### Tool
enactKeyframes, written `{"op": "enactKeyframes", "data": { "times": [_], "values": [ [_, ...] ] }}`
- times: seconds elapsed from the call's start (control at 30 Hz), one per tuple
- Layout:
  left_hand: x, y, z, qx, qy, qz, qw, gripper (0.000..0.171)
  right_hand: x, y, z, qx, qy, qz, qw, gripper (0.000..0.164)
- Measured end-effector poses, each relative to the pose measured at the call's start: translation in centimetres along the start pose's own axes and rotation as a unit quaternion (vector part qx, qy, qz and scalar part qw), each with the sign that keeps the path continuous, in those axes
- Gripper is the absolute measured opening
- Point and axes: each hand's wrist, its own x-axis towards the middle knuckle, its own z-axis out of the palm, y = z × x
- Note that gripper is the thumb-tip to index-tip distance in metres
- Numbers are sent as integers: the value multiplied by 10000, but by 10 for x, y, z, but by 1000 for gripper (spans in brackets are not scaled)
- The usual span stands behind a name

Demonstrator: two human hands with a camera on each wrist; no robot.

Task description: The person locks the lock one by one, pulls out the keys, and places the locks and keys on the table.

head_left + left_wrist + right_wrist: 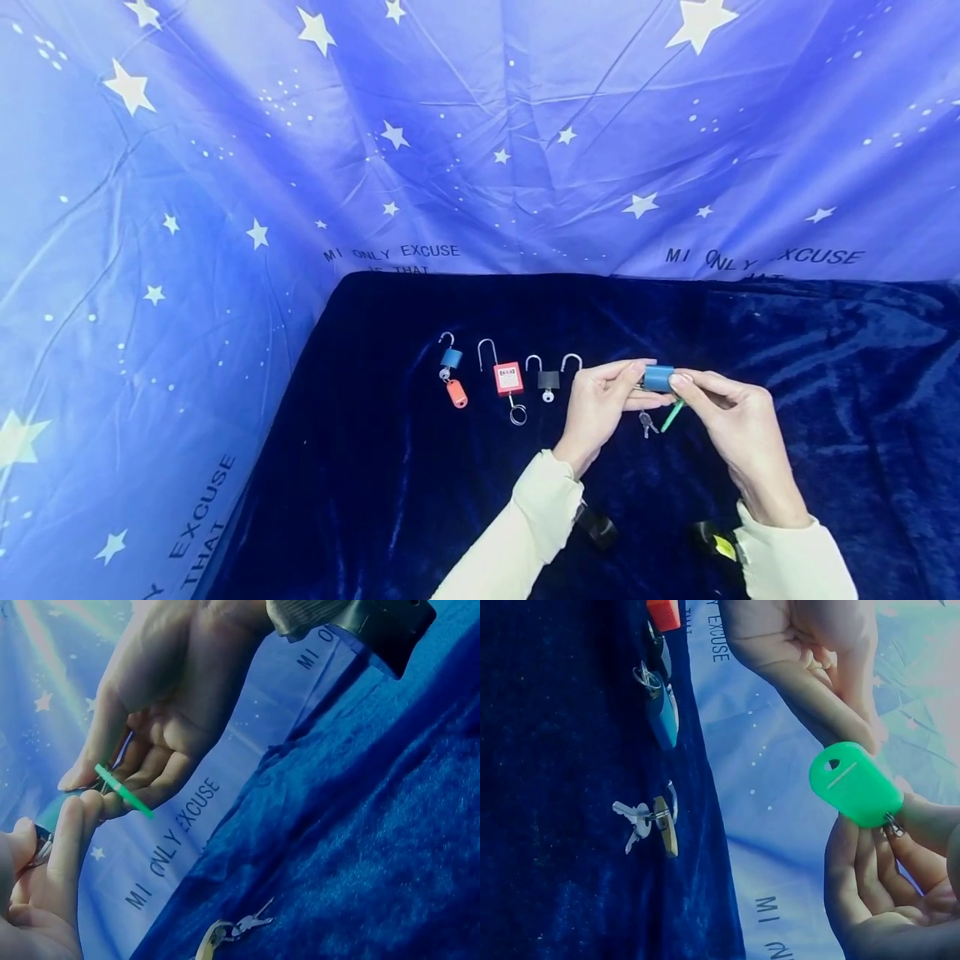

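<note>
Blue lock (659,378): pinched it with left hand (597,408) and right hand (741,415), dangled green tag (672,416) below, well right of red lock (508,378) on navy cloth (360,467).

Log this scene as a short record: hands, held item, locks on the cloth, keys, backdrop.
Left hand: pinches one end of the held lock
Right hand: pinches its other end
Held lock color: blue
Green tag: at the right hand's fingers
Open locks on cloth, left to right in head view: small blue lock with orange tag; red lock; black lock
Partly hidden: a shackle behind the left hand
Keys: attached to a brass lock
Backdrop: blue, with stars
</note>
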Motion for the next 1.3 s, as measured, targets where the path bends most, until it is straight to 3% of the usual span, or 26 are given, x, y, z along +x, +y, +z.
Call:
{"op": "enactKeyframes", "data": {
  "times": [0.1,0.27,0.47,0.7,0.8,0.93,1.0,1.17,1.3],
  "values": [
    [-1,-10,3,41,181,155,9997,39,-2,-3,3,-169,137,-197,9996,27],
    [-1,-8,7,-330,466,-24,9984,40,-3,-6,5,-348,189,-347,9986,24],
    [1,-3,-1,-73,237,-16,9997,38,-3,-6,5,-276,-42,-72,9996,31],
    [6,2,-9,-194,66,-84,9998,41,-4,-8,4,-358,-355,214,9985,39],
    [11,-13,-16,-101,13,-11,9999,49,-4,-9,2,-294,-500,244,9980,40],
    [19,-39,-30,-111,-82,-52,9999,51,-4,-8,-1,-254,-529,54,9983,36],
    [21,-44,-33,-106,-60,-52,9999,48,-3,-7,-2,-262,-499,-68,9984,33],
    [16,-20,-29,-120,57,-82,9999,49,-4,-6,-1,-453,-490,-270,9974,30],
    [10,4,-23,-220,217,-309,9990,43,-4,-5,-1,-660,-528,-365,9958,29]
  ]
}}
